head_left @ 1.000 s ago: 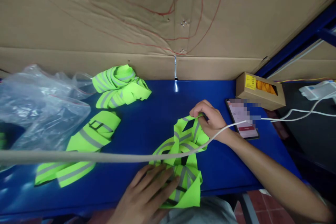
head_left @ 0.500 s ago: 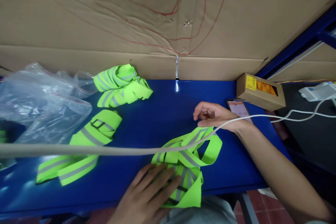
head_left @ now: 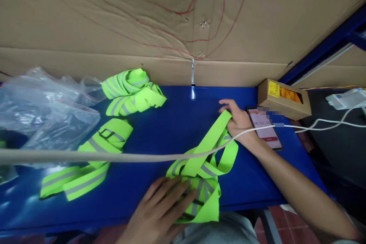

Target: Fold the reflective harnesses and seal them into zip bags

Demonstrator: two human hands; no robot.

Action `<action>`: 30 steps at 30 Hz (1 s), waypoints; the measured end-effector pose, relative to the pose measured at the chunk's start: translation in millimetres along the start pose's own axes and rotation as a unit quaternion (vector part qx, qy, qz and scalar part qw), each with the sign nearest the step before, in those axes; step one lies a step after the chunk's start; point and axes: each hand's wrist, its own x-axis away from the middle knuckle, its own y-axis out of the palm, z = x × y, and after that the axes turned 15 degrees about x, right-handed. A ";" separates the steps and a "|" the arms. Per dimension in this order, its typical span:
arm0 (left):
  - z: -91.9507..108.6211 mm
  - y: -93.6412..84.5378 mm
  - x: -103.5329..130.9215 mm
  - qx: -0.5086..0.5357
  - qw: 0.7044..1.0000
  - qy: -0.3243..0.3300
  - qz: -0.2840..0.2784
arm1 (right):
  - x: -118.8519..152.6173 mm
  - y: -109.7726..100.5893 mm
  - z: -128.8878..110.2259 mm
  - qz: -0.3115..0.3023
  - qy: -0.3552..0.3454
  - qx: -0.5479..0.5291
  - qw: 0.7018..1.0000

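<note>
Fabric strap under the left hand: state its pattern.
Neon-green fabric strap, grey-striped; head view.

Plastic bags point(head_left: 54, 103) lay far left on table point(head_left: 177, 122), phone point(head_left: 264, 134) at right.
Rolled straps point(head_left: 131, 93) sat behind buckled strap point(head_left: 100, 145); loose strap point(head_left: 194, 166) lay front centre; box point(head_left: 281, 103) stood behind phone.

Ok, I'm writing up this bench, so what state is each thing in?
Near straps: loosely looped, one length lifted
Left hand: resting over the near straps
Right hand: holding the lifted length
Left strap bundle: folded, ends trailing
Far strap bundle: loosely folded
Plastic bags: crumpled; sealing unclear
Phone: face up, screen lit
Cardboard box: orange contents showing inside
White cable: strung across the view
</note>
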 end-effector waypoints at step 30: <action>2.9 -3.7 -3.0 0.007 1.000 -0.002 0.000 | 78.2 -28.1 30.3 -0.210 0.187 -0.279 0.918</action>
